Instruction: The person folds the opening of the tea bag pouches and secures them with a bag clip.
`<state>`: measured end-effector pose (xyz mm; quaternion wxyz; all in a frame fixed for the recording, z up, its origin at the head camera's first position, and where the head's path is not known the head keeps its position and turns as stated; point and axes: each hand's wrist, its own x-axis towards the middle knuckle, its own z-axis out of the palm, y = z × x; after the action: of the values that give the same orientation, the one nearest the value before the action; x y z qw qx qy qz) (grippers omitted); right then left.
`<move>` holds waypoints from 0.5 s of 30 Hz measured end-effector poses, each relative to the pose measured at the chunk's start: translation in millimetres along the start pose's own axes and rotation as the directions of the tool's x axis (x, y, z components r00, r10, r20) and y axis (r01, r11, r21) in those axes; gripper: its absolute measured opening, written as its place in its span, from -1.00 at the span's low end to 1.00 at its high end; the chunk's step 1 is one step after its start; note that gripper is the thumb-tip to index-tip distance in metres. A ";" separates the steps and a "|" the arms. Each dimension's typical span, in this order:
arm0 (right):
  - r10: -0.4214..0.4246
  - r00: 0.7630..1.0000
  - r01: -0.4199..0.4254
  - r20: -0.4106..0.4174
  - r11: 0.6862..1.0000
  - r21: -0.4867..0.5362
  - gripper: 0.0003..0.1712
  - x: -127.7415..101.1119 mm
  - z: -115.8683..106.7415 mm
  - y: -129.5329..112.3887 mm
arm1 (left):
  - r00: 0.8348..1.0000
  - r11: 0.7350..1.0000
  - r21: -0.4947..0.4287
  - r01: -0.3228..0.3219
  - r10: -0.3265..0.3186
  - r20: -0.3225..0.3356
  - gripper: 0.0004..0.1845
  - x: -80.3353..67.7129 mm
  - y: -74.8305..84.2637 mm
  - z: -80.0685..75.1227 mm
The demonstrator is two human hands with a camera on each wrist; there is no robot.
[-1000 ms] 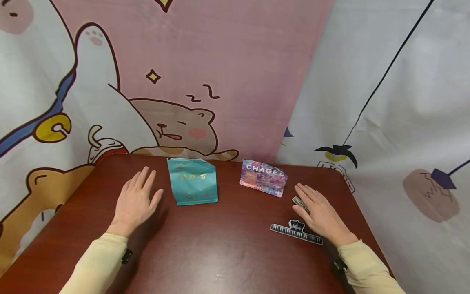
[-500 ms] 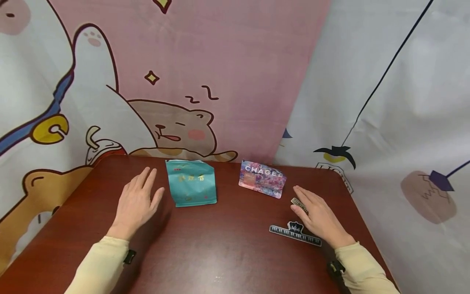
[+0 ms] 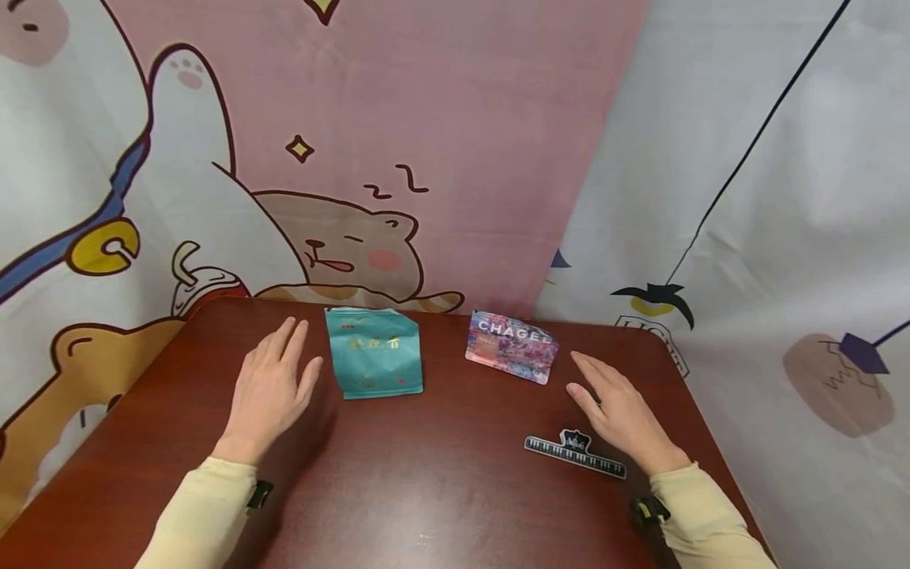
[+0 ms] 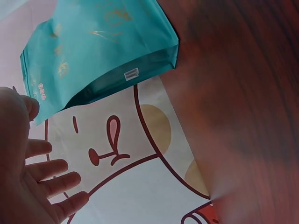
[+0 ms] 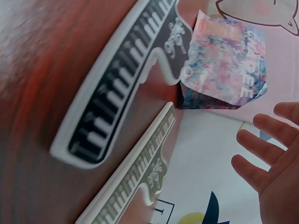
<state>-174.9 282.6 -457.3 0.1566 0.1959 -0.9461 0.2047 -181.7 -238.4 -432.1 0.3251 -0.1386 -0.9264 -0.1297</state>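
My left hand (image 3: 273, 383) lies open over the dark red table (image 3: 426, 490), fingers straight, just left of a teal pouch (image 3: 374, 352) that lies flat. The left wrist view shows the same teal pouch (image 4: 98, 51) beyond my spread fingers (image 4: 46, 175), which do not touch it. On the other side, my right hand (image 3: 613, 401) is also open, holding nothing, beside a black piano-key clip (image 3: 574, 454). A second, grey piano-key clip (image 5: 135, 179) lies under that hand and is hidden in the head view. A pink-purple pouch (image 3: 510, 345) marked CHAGEL lies ahead of it.
Cartoon-printed cloth (image 3: 355, 158) hangs right behind the table's far edge, and a white cloth (image 3: 782, 237) hangs along the right side. The table's rounded right corner (image 3: 657, 336) is close to my right hand. Bare tabletop lies between my forearms.
My right hand has shifted slightly forward and now covers the grey clip in the head view. The left hand has crept a little towards the teal pouch. Nothing was picked up.
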 end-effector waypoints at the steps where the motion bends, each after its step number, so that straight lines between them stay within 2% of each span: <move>1: -0.004 1.000 0.004 -0.004 1.000 0.004 -0.30 1.4 -0.1 -1.4 | 1.000 1.000 -0.002 0.003 -0.003 -0.002 -0.36 -0.3 0.5 -0.5; 9: -0.020 1.000 0.021 -0.022 0.999 0.050 -0.34 8.5 1.6 -13.7 | 1.000 1.000 -0.018 0.007 -0.007 -0.002 -0.37 0.4 10.0 -2.2; 15: -0.042 0.999 0.044 -0.026 0.996 0.076 -0.36 14.6 4.9 -27.9 | 1.000 0.999 -0.039 -0.012 0.011 -0.020 -0.38 3.7 18.7 -4.7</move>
<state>-176.5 252.5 -447.0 0.1649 0.2195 -0.9312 0.2399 -175.5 -222.0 -423.4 0.3322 -0.1491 -0.9197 -0.1470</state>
